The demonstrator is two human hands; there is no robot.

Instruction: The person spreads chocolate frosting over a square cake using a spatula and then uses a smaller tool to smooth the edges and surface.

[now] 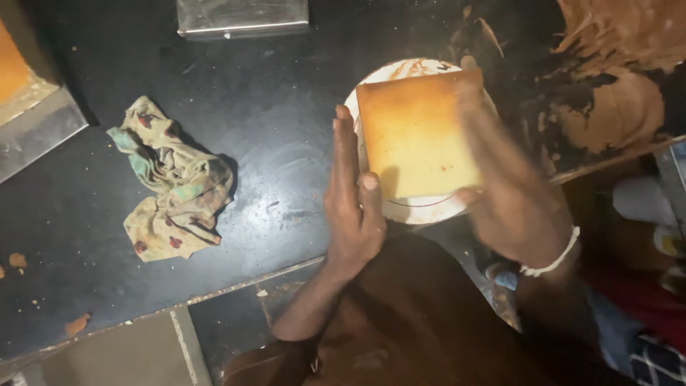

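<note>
A square golden-brown cake [416, 136] lies on a round white plate [418, 209] at the near edge of the black counter [271, 107]. My left hand [352, 204] stands flat and upright, fingers together, against the cake's left side and the plate's rim. My right hand [504, 179], blurred with motion and wearing a white bracelet at the wrist, presses along the cake's right side. Both palms flank the cake; neither closes around it.
A crumpled patterned cloth [173, 182] lies left of the plate. A metal baking tin [241, 17] stands at the far edge, another tin [32, 114] with cake in it at the far left. Brown batter smears [614, 107] cover the counter's right end. Crumbs dot the near-left edge.
</note>
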